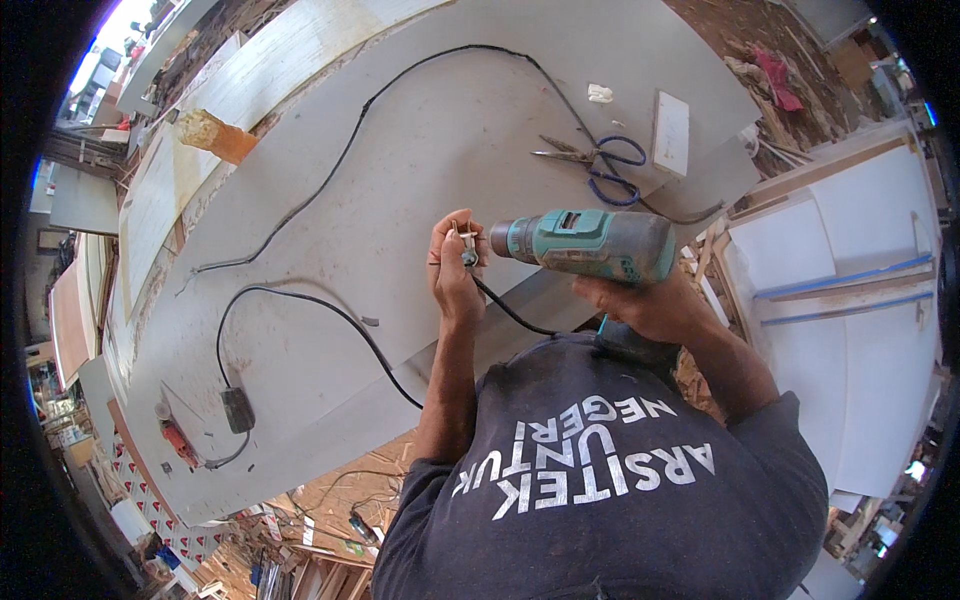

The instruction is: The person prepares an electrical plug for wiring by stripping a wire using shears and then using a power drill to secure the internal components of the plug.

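My left hand (455, 275) is raised over the grey board, its fingers closed round a small brass-coloured metal fitting (466, 238). A rounded silvery end shows below the fitting. My right hand (645, 303) is wrapped round the handle of a teal cordless drill (588, 244). The drill lies level, its dark chuck pointing left at the fitting, with a small gap between them. A black cable (510, 312) passes just below my left hand; whether it joins the fitting, I cannot tell.
Scissors with blue handles (617, 173) and a white block (671, 134) lie at the far right of the grey board (430, 130). A long thin black wire (350, 135) curves across it. A black adapter (237, 410) and a red tool (180, 443) sit at the left.
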{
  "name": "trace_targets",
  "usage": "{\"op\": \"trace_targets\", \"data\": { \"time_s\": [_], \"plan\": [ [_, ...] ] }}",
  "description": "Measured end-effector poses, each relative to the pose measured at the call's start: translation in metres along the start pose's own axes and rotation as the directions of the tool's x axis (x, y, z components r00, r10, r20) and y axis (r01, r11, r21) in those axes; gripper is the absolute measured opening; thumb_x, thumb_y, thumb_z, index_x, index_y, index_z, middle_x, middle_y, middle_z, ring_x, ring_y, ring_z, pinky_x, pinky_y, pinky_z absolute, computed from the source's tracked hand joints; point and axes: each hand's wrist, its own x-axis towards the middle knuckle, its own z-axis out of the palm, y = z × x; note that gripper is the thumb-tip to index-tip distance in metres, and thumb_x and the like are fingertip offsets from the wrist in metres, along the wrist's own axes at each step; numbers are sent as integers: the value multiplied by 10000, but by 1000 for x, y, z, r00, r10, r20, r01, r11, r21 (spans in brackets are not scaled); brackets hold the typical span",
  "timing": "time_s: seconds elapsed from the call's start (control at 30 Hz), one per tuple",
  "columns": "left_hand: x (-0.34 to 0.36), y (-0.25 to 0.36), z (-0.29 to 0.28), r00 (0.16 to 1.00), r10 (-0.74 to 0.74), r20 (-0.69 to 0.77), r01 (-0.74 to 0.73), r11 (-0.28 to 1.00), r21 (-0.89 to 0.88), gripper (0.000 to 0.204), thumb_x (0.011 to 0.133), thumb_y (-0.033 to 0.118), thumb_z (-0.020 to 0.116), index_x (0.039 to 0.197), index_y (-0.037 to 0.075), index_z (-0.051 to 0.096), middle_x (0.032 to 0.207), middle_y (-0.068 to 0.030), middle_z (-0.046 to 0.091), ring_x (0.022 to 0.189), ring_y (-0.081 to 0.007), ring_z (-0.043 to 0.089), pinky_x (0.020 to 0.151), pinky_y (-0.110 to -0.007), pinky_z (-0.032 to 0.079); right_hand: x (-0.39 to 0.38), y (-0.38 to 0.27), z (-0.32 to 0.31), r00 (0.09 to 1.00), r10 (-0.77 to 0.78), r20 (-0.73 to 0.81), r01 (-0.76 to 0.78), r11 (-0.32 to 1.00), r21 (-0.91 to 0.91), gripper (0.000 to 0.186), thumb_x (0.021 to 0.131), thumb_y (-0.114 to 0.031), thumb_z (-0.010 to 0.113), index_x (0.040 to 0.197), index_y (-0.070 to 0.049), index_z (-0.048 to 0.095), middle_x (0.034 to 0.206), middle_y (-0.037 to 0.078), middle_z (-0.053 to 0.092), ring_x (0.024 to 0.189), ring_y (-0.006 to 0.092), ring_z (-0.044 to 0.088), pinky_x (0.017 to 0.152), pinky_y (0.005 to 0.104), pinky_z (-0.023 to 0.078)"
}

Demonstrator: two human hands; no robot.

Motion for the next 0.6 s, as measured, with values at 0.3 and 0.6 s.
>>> {"op": "trace_targets", "data": {
  "time_s": [0.3, 0.6],
  "plan": [
    [-3, 1, 6, 996, -75, -44, 66, 984, -164, 370, 1055, 262, 446, 1284, -15, 535, 1044, -112, 600, 842, -137, 583, 690, -288, 490, -3, 6, -5, 994, -111, -4, 111, 994, -2, 399, 837, -148, 816, 1167, -8, 641, 1084, 102, 696, 988, 189, 650, 876, 342, 522],
    [0, 0, 5, 996, -86, 15, 88, 976, -198, 362, 1059, 250, 435, 1299, -6, 526, 1054, -112, 602, 866, -143, 592, 699, -286, 495, -5, 13, -9, 990, -140, -22, 140, 990, -13, 409, 832, -144, 819, 1170, -2, 637, 1082, 107, 694, 984, 200, 650, 882, 346, 520]
  ]
}}
